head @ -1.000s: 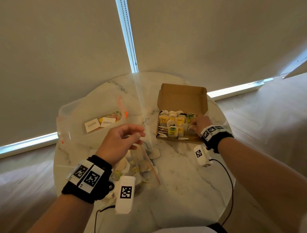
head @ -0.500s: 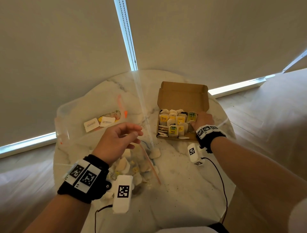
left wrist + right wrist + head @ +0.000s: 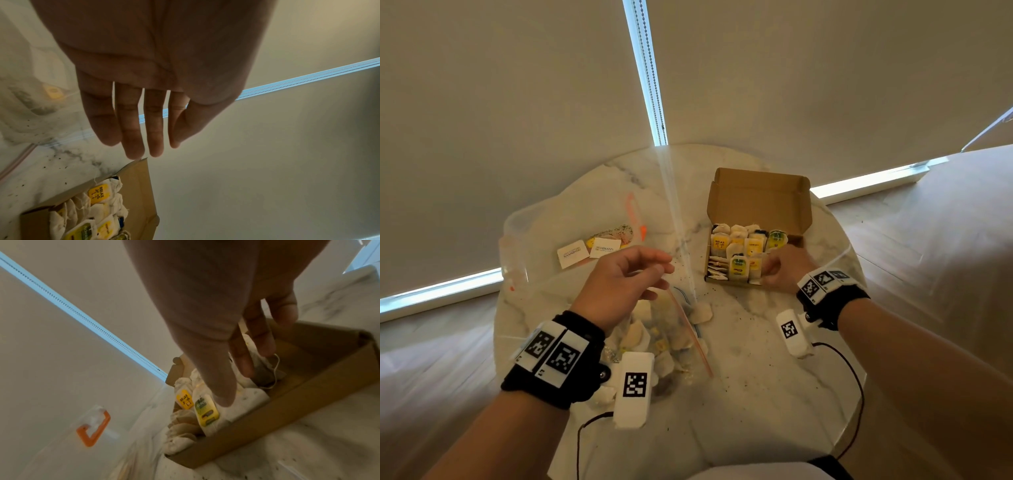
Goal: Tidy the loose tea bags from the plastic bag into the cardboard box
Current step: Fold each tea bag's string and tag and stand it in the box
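Your right hand (image 3: 236, 337) pinches tea bag (image 3: 265, 374) inside cardboard box (image 3: 756, 202), far right on tabletop (image 3: 750, 377). Your left hand (image 3: 626, 284) relaxed, holding nothing, above plastic bag (image 3: 671, 339).

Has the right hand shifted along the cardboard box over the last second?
Yes. The right hand slid along the cardboard box from its right end toward the near front edge, closer to the person.

marble table (image 3: 756, 394), window blinds (image 3: 791, 85), bead chain (image 3: 652, 78)
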The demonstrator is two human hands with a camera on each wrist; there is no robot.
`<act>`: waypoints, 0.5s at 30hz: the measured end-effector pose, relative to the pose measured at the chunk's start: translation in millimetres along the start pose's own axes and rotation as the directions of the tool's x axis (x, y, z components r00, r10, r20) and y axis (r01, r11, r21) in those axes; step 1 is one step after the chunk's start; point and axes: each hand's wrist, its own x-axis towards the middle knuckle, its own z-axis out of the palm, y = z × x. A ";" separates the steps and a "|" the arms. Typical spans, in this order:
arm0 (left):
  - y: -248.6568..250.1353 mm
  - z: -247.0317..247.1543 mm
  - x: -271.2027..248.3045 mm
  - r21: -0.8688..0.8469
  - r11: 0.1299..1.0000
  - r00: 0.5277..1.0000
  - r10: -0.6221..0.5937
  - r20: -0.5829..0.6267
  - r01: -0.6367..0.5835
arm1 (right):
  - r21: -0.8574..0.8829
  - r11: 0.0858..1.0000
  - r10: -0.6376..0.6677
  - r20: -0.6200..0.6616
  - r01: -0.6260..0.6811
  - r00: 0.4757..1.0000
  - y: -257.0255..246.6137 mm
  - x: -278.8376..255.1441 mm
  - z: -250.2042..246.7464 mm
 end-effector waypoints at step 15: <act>0.4 -1.3 -0.7 0.007 1.000 1.000 -0.001 0.004 0.001 | 0.016 1.000 -0.018 -0.036 0.019 0.999 -11.3 14.9 5.5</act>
